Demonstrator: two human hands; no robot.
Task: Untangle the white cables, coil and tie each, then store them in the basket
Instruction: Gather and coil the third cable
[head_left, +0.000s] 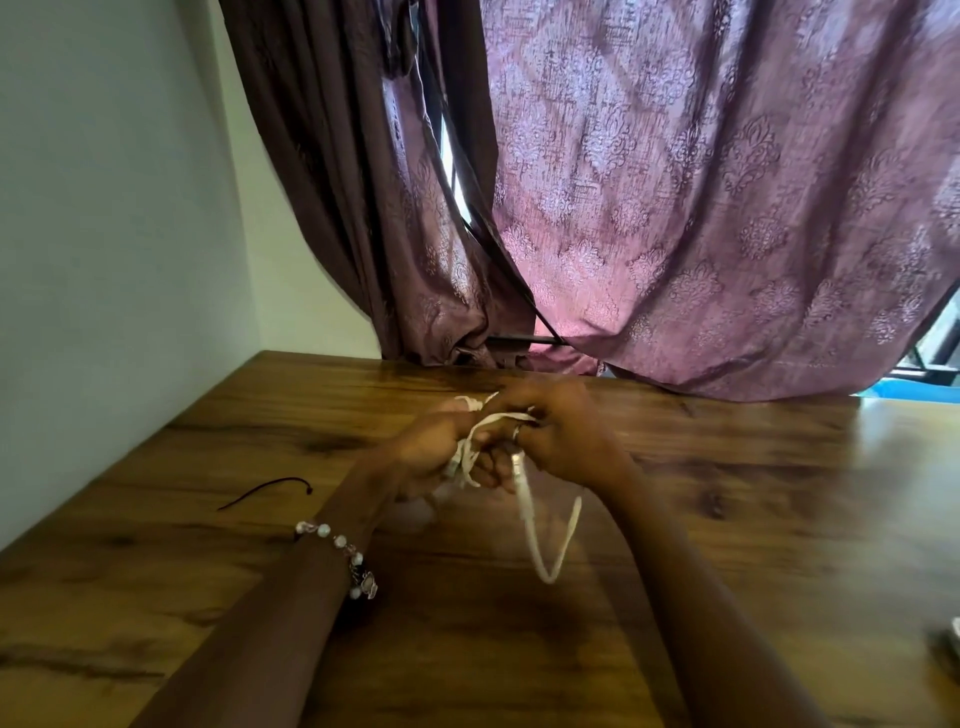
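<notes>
Curtains (701, 208) hang behind the wooden tabletop (727, 493). Above the tabletop's middle, left hand (436, 452) and right hand (561, 436) both pinch the tangled white cable (540, 525), its loop dangling. Left of them lies a dark tie (265, 491).

White cable (535, 525), mauve damask-patterned curtain (701, 197), brown wood-grain table (753, 519).

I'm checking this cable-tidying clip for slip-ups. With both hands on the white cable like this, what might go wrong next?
1. The left hand and right hand bunch the white cable tightly; pulling might tighten a tangle.
2. A loop hangs free below the hands and may snag or uncoil.
3. The thin dark tie lies apart on the table to the left; reaching for it may loosen the coil. No basket is in view.
</notes>
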